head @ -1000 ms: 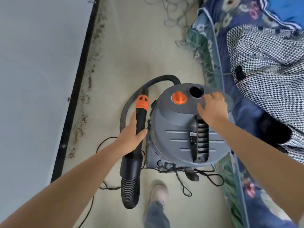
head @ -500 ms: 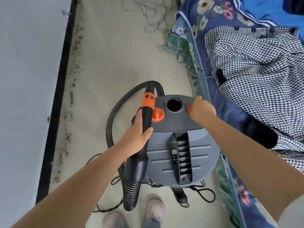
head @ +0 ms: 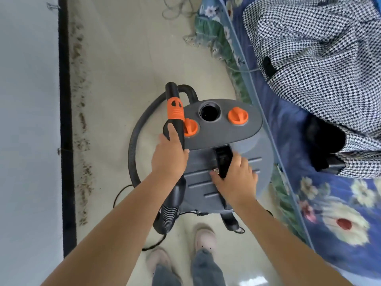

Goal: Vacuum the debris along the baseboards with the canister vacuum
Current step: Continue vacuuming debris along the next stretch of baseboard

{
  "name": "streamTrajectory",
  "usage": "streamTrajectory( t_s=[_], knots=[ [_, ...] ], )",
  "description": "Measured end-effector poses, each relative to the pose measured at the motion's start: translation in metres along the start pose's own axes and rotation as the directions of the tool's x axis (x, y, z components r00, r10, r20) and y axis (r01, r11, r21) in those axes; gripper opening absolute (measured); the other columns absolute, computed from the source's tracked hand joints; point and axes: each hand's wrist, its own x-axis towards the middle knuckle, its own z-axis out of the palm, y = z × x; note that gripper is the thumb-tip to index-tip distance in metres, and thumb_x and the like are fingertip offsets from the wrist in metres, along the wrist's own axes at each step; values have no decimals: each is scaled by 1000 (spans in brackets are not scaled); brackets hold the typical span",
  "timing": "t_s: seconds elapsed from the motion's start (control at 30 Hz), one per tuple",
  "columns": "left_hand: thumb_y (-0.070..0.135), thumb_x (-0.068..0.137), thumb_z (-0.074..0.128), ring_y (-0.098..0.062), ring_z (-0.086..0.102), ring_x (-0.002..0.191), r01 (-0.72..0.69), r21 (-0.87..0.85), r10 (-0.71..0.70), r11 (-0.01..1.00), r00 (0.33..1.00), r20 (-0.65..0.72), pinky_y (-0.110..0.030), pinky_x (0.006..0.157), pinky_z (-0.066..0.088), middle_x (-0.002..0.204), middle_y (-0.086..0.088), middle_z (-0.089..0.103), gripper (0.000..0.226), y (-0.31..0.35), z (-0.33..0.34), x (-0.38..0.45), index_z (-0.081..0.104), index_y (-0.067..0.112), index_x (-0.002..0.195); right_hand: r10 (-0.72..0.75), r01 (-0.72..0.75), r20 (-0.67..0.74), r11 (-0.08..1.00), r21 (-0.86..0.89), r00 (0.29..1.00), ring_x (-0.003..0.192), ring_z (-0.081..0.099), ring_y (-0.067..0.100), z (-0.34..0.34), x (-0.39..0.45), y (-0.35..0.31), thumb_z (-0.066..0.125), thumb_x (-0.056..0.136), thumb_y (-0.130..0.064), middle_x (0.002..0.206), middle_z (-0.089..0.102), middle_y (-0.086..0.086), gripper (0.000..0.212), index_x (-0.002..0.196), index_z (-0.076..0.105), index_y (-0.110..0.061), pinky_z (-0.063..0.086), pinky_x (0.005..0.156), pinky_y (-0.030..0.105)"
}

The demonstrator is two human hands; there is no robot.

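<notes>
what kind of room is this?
Probably a bedroom. A bed with a floral blanket and a houndstooth garment runs beside a narrow strip of floor, with a dark baseboard along the wall.

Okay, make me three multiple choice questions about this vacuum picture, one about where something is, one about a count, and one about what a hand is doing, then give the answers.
1. Where does the debris lie?
A. Along the black baseboard at the left wall
B. On the floral bedding
C. On top of the canister

2. How many orange knobs sit on the canister vacuum?
A. One
B. Two
C. Four

3. What is the left hand doing?
A. Resting flat on the floor
B. Pulling the bedding
C. Gripping the black hose handle

Answers:
1. A, the brown specks run in a strip beside the baseboard.
2. B, one knob sits left of the round port and one right of it.
3. C, its fingers wrap the handle just below the orange collar, while the right hand is on the canister's carry handle.
</notes>
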Motion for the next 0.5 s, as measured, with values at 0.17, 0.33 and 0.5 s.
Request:
streamTrajectory(
  t_s=[0.17,0.33,0.5],
  knots=[
    [27,94,51,-33,53,106,13,97,-11,995,1000,-18,-35,81,43,130,-19,37,77,5,6,-2,0,8,149,13,-12,8,996,-93,1000,111,56,28,26,5,0,41,96,-20,138,33,13,65,145,2,-2,42,72,31],
    [29,91,52,-33,53,106,-44,131,45,990,999,-9,-35,78,42,128,-19,41,78,-4,11,-17,3,8,149,15,-13,21,993,-113,1000,112,54,29,28,-4,2,42,96,-14,139,30,15,67,145,-1,0,39,70,31],
    [28,90,54,-35,52,105,-103,116,100,988,995,29,-36,81,43,122,-19,44,79,-31,16,-39,5,9,149,27,-20,38,985,-171,999,108,56,31,37,-34,23,43,94,-11,134,33,16,70,145,-3,1,43,73,33]
  ],
)
